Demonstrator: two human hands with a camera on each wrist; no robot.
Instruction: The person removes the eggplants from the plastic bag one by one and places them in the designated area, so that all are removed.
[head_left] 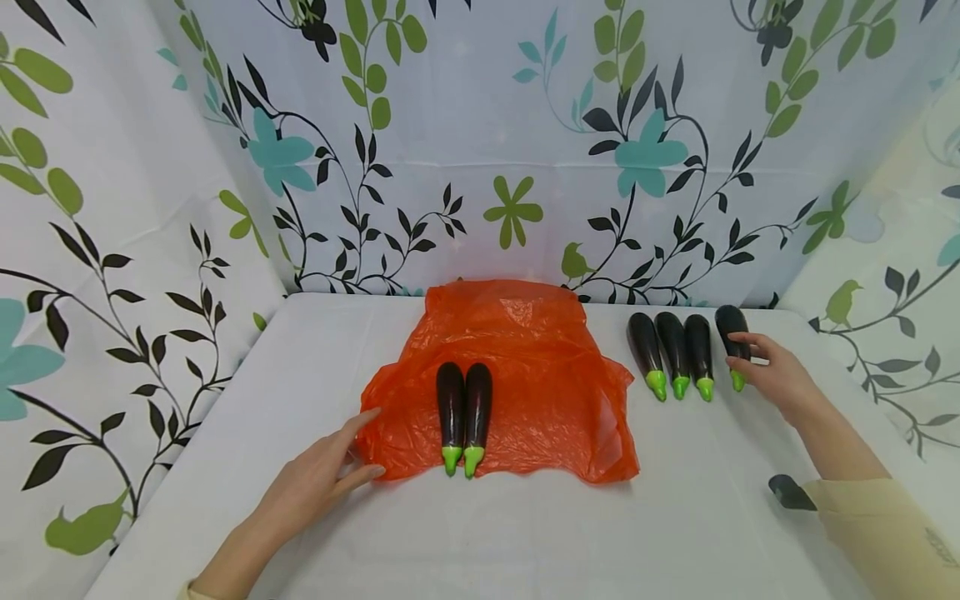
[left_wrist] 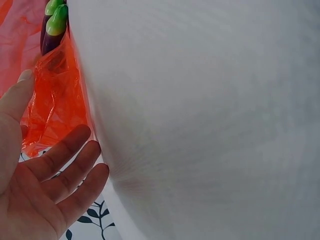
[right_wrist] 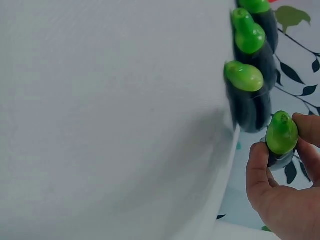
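My right hand (head_left: 772, 375) pinches a dark purple eggplant (head_left: 731, 323) with a green stem end at the table's right side. In the right wrist view, thumb and fingers stand on either side of that eggplant, just below its green cap (right_wrist: 282, 132). Three more eggplants (head_left: 678, 346) lie in a row just left of it. An orange-red plastic bag (head_left: 540, 400) is spread flat at the middle of the table, with two eggplants (head_left: 465, 408) side by side on it, stems toward me. At the bag's left edge my left hand (head_left: 318, 471) rests with its fingers spread and holds nothing.
A white cloth covers the table (head_left: 555, 542). Behind and at both sides hangs a curtain (head_left: 480, 108) printed with leaves, flowers and birds. A small dark object (head_left: 791, 492) sticks out at my right sleeve (head_left: 885, 533).
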